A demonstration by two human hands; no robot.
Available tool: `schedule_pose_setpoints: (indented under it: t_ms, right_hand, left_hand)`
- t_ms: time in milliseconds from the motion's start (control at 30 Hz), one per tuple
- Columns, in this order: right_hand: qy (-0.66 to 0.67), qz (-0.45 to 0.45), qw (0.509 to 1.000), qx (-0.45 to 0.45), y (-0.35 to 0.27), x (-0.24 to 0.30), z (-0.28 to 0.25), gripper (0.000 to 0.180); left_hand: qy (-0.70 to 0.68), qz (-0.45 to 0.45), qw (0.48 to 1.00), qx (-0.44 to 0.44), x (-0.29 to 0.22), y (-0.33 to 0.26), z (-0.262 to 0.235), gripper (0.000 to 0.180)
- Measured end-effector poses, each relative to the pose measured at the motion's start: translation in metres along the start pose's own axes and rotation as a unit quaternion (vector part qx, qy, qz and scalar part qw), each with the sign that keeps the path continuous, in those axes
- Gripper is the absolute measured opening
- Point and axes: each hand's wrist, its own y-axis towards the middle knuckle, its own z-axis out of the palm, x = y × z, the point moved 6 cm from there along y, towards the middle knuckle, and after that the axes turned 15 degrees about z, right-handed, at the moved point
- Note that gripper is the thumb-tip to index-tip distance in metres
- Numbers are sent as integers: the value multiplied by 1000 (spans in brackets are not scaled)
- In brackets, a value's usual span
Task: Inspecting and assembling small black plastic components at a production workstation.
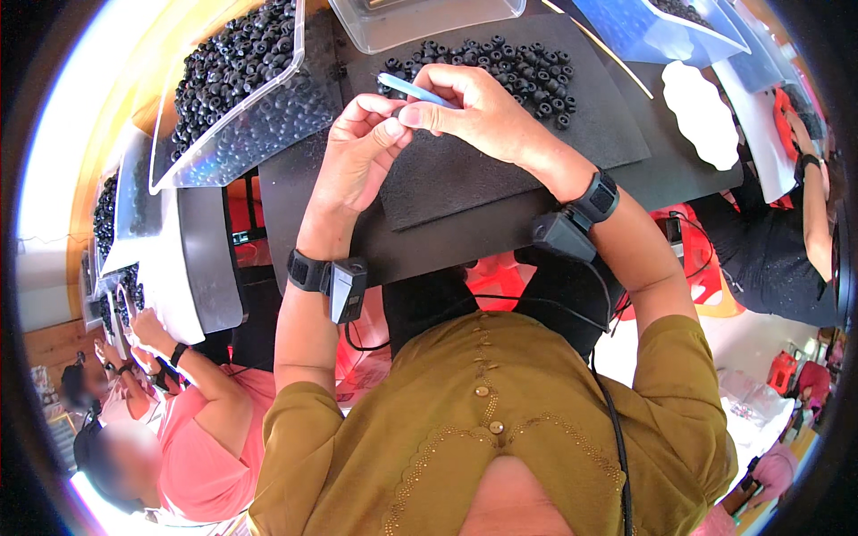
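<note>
Two bare hands meet above a single dark mat [438,192] on a dark table [429,255]. The right hand [487,112] grasps one light blue, pen-like tool [413,90] between thumb and fingers, over the mat's far left part. The left hand [357,147] has thumb and fingers drawn together at the right fingertips, over the mat's left edge; whether a piece sits in that pinch I cannot tell.

On the mat's far side lie dozens of small round black pieces [527,71], overlapping too much for an exact count. Two clear bins stand near: one [234,116] left of the mat, heaped with similar black pieces, and another [429,31] just beyond it. To the mat's right are one white, wavy-edged object [702,116], one thin pale stick [615,57] and, farther off, a blue bin [639,36].

Each wrist wears one strapped black device, nearer than the mat; any lettering there is too small to read. One co-worker in pink [214,429] sits well left of the mat; another in dark clothes [769,259] is well right.
</note>
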Motion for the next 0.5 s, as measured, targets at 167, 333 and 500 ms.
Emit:
schedule_pose_setpoints:
  t_ms: [167, 333, 500]
  right_hand:
    - [-52, -38, 998, -11, -1, 3, 1, 33]
    - [-45, -48, 997, -34, -9, 11, -5, 33]
    - [-145, -128, 977, -90, -18, 25, -11, 31]
  left_hand:
    - [-26, 10, 1000, -9, -4, -1, 0, 14]
    - [-40, 19, 999, -21, -10, -1, -1, 14]
    - [-75, 34, 994, -64, -16, -1, -5, 16]
